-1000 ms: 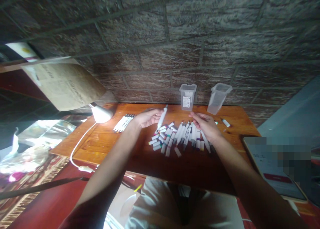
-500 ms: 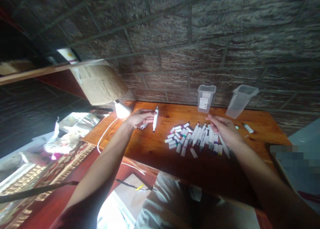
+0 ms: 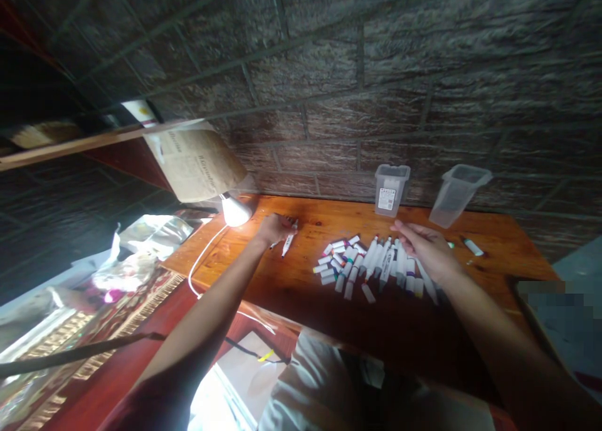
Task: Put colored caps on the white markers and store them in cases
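1. I see the left hand [image 3: 275, 231] pinching a white marker [image 3: 288, 245] high up, seemingly to free its lower end near the table [image 3: 291, 283].
2. The right hand [image 3: 426, 246], fingers apart, hovers beside heaped markers [image 3: 386, 265], likely for reach.
3. Tubs [image 3: 399, 191] stand behind, presumably for clearance.

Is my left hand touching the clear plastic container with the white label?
No, the left hand is at a slim white marker, well to the left of that clear plastic container.

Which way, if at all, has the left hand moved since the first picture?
Yes: the left hand has moved leftward, closer to the lamp base and away from the marker pile.
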The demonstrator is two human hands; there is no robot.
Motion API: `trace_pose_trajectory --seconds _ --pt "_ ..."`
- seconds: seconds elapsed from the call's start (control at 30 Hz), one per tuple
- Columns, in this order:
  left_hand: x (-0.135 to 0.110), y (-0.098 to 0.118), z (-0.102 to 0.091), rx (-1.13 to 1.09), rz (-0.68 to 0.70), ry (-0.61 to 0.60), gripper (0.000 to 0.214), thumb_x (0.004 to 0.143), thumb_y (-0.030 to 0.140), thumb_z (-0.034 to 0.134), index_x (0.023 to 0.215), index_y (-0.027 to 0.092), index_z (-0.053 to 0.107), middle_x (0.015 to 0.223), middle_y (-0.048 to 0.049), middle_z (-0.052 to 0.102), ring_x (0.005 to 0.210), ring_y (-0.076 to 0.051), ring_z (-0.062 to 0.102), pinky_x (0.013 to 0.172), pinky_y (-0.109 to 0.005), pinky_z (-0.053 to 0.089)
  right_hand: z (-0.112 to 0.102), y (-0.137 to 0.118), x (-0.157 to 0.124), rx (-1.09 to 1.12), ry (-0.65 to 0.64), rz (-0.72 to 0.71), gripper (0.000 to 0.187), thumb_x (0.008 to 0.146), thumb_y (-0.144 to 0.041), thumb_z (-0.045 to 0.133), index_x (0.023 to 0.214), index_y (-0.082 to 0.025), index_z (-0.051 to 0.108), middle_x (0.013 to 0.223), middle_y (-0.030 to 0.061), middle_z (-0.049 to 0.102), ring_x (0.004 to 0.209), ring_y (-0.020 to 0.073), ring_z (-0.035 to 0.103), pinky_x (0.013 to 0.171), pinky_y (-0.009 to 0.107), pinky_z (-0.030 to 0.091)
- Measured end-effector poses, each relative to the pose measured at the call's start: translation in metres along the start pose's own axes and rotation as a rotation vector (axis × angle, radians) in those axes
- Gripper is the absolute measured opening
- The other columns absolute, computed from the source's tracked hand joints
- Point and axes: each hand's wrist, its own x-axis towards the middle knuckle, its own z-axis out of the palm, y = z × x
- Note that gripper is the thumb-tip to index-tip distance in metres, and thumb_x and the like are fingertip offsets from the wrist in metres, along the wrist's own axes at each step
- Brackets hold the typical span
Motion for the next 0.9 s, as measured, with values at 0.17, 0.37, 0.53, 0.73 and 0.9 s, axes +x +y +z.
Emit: trace_pose_trajectory --seconds 0.17,0.37,0.53,0.73,0.9 --pt "-0.001 0.005 0.01 0.268 -0.029 0.095 0.011 0.073 0.027 0.074 0.069 0.018 0.076 0.076 -0.0109 0.075 0.083 -0.028 0.071 0.073 -0.031 0.05 0.0 -0.002 -0.001 -0.006 -0.004 -0.002 0.048 0.061 -0.058 0.086 0.084 -0.016 0.079 0.057 -0.0039 0.051 0.046 0.0022 0.036 0.04 0.016 0.021" --pt "-0.008 0.004 0.008 0.397 -0.028 0.1 0.021 0.082 0.04 0.069 0.084 0.021 0.079 0.088 -0.0086 0.078 0.085 -0.024 0.071 0.074 -0.028 0.049 0.0 -0.003 -0.001 -0.013 0.0 -0.001 0.049 0.061 -0.06 0.085 0.083 -0.017 0.078 0.057 -0.0047 0.05 0.044 0.0019 0.033 0.04 0.017 0.021" --pt "-0.015 -0.005 0.003 0.417 -0.049 0.089 0.024 0.083 0.044 0.068 0.087 0.023 0.078 0.09 -0.0066 0.078 0.086 -0.023 0.071 0.074 -0.027 0.049 0.0 -0.002 0.0 -0.015 0.009 -0.01 0.049 0.061 -0.06 0.085 0.083 -0.016 0.079 0.058 -0.0039 0.051 0.045 0.0026 0.035 0.04 0.017 0.021" --pt "-0.015 -0.012 0.006 0.391 -0.085 0.104 0.026 0.082 0.047 0.068 0.088 0.024 0.078 0.092 -0.0071 0.078 0.087 -0.024 0.071 0.071 -0.027 0.05 0.0 0.001 0.001 -0.016 0.013 0.004 0.049 0.06 -0.059 0.086 0.083 -0.017 0.079 0.057 -0.0043 0.051 0.045 0.0026 0.036 0.04 0.017 0.021" --pt "-0.009 -0.019 0.007 0.344 -0.088 0.129 0.03 0.081 0.052 0.068 0.087 0.024 0.078 0.09 -0.0079 0.078 0.083 -0.024 0.071 0.066 -0.027 0.048 -0.002 0.002 0.003 -0.042 0.008 -0.005 0.049 0.061 -0.061 0.084 0.083 -0.017 0.078 0.058 -0.0031 0.054 0.045 0.0038 0.037 0.039 0.018 0.023"
